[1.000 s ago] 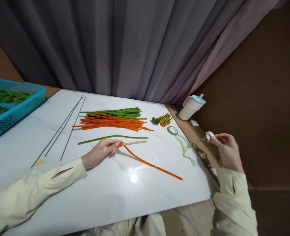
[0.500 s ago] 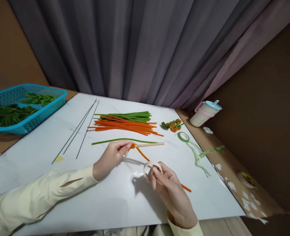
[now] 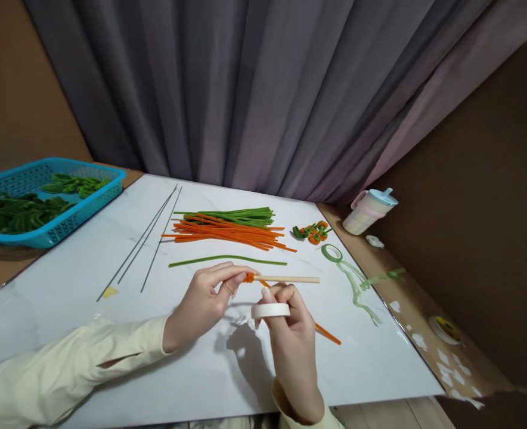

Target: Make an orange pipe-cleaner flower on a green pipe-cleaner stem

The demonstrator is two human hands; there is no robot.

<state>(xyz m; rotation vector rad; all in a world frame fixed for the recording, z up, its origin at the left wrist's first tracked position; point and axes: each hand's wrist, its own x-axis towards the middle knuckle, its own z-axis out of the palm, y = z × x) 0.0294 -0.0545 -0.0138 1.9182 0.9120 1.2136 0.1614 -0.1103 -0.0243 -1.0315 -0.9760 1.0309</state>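
My left hand point(image 3: 205, 298) pinches the orange stem point(image 3: 248, 277) onto the stick point(image 3: 285, 279), right hand point(image 3: 290, 322) grips the tape roll point(image 3: 270, 310); a slack pinch could unwind it

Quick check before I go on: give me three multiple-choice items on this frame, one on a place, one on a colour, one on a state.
1. Where is the blue basket?
A. far left of the table
B. beside the cup
C. in front of the right hand

2. What colour is the tape roll in the right hand?
A. green
B. white
C. orange

3. How is the wooden stick?
A. flat among the orange stems
B. standing in the cup
C. held at one end by the left hand

Key:
1 A, the basket sits at the table's left edge, holding green pieces.
2 B, the roll in the fingers is white; the green roll lies farther right on the table.
3 C, the left fingers pinch the end wrapped with the orange stem.
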